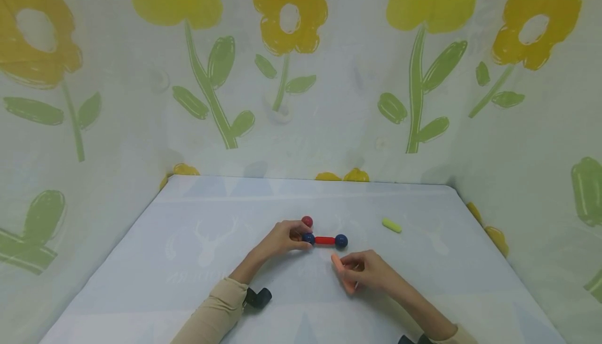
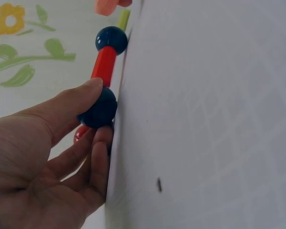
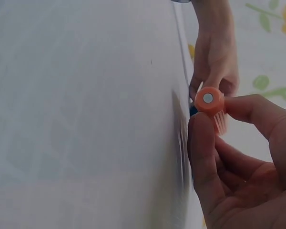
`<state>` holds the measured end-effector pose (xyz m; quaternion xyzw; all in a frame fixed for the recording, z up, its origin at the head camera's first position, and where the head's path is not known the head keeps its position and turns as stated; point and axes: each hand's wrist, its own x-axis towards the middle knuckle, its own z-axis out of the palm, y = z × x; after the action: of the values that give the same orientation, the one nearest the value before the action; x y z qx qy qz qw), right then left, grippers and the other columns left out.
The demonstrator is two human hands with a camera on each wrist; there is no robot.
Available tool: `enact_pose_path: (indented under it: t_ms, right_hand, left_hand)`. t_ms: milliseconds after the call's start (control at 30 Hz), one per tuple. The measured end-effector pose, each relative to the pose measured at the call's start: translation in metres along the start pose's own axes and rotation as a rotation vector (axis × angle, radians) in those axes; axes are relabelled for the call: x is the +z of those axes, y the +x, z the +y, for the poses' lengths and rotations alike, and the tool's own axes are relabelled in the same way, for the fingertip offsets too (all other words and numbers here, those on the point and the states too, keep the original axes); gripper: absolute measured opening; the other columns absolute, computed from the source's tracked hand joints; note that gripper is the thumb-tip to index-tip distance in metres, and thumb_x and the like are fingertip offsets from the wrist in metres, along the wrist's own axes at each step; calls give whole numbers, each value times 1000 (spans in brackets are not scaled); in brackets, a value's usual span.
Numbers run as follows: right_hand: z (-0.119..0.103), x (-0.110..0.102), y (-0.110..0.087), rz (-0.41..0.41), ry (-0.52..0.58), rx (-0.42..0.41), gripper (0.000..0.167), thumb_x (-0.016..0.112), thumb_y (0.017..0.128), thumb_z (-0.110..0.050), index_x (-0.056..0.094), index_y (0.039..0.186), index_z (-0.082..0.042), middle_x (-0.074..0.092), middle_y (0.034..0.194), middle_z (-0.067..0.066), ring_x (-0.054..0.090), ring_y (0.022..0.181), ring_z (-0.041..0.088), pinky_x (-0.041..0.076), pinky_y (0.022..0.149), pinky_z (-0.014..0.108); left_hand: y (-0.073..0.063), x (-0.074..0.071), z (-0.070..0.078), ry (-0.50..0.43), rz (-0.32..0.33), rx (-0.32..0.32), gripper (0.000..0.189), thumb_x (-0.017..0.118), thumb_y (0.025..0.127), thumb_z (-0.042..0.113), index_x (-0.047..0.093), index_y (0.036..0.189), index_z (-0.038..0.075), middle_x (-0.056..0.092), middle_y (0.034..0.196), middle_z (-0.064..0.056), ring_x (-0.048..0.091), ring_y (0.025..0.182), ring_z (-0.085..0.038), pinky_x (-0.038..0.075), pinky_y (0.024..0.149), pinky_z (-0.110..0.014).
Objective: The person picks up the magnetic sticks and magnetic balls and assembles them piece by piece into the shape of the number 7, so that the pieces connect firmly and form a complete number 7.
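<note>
My left hand pinches one blue ball between thumb and fingers. A red rod joins that ball to a second blue ball, and the row lies on the table. Just behind the left fingers sits a red ball, partly covered in the left wrist view. My right hand holds an orange rod between thumb and fingertips, slanted in front of the right blue ball and apart from it. In the right wrist view a round silvery disc shows in the rod's near end.
A yellow-green rod lies on the white table, behind and to the right of the balls. A flower-print sheet stands around the table's back and sides. Dark wrist devices sit at both sleeves.
</note>
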<state>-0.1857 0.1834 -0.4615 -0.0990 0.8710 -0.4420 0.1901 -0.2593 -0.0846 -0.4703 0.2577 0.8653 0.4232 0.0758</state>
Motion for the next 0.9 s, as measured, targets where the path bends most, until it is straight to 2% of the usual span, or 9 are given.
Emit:
enact_pose_path:
  t_ms: [333,533,900]
  right_hand:
    - [3,3,3,34,55,95,45,75,85,-28,67,121,-2,71,108,8,63,81,14,59,67,29]
    - [3,4,4,23,92,117,51,75,84,-29,64,125,0,71,108,9,63,83,14,59,68,30]
    - [-3,9,3,18,138,157,47,69,85,-20,61,125,2,73,102,9,65,77,13,59,69,31]
  left_hand:
    - [-1,-1,2,6,2,-5,30,80,82,23,70,110,15,71,105,-2,58,84,-12,51,78,-19]
    - [-1,0,3,15,6,0,30,79,83,23,70,110,14,71,106,-3,58,85,-13,50,78,-19]
    - [0,1,0,20,9,5,30,80,82,23,70,110,15,72,105,-2,58,84,-12,51,77,-19]
